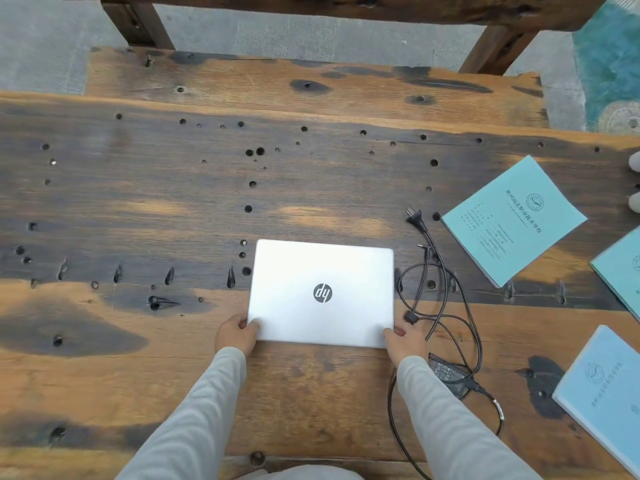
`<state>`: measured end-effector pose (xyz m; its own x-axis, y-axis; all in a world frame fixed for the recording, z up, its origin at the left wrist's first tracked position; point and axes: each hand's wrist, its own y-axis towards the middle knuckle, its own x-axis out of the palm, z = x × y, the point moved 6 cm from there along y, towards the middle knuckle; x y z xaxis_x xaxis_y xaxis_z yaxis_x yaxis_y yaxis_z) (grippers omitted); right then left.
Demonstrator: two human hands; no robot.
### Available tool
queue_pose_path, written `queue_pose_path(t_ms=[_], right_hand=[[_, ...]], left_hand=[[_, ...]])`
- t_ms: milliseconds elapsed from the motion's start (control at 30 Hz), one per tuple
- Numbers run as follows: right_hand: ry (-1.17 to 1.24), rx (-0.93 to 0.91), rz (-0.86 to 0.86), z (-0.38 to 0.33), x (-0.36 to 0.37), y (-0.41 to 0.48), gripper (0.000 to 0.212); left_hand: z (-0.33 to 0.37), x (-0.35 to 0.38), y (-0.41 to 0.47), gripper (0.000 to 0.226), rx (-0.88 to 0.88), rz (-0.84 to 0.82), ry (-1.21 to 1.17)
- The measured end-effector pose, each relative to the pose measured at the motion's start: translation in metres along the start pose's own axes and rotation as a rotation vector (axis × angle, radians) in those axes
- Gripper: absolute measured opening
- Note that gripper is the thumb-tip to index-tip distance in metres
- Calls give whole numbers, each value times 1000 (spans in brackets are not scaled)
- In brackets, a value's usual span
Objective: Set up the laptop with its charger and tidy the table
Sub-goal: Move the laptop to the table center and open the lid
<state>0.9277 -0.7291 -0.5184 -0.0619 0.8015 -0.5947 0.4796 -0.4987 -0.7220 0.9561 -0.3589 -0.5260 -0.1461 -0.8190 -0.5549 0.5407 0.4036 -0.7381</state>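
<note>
While the silver laptop (349, 271) lies closed and flat on the wooden worktop (138, 341), near the front edge and about midway along it, 2 hands hold it by its near corners. The left hand (237, 332) grips the near-left corner with its thumb on the lid and its fingers curled at the edge. The right hand (405, 339) grips the near-right corner the same way. Both arms wear pale grey sleeves (194, 417). The round logo (322, 293) on the lid reads upside down from this side.

Just right of the laptop lies the charger (448, 374), its black brick beside the right wrist and partly hidden by the sleeve. Its black cable (474, 327) runs in loose loops along the laptop's right side. The wall plug (415, 216) rests beyond the far-right corner, and the slim barrel tip (424, 247) lies free on the wood, just apart from that corner.

3 pale blue-green booklets lie further right. The first booklet (512, 220) sits tilted, just right of the plug. The second booklet (623, 271) is cut off by the right edge of the view. The third booklet (602, 386) lies towards the front right. Beyond the worktop stands a wooden bench (311, 88).
</note>
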Motion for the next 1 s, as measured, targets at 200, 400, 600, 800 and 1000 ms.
queue_pose_path(t_ms=[200,400,600,800,1000], right_hand=[[62,55,-36,4,-4,-5,23],[299,181,-127,2,-9,-5,53],[843,337,-282,-6,-7,-16,59],[1013,336,-368,-2,-2,-23,64],[1046,317,-223,1,6,-32,54]], left_hand=[[2,1,-7,42,-23,-45,-10],[-2,-5,-5,48,-121,-90,-157],[2,-12,-17,57,-208,-360,-609],[6,-11,-26,53,-219,-406,-703],[5,-9,-30,36,-199,-386,-674]])
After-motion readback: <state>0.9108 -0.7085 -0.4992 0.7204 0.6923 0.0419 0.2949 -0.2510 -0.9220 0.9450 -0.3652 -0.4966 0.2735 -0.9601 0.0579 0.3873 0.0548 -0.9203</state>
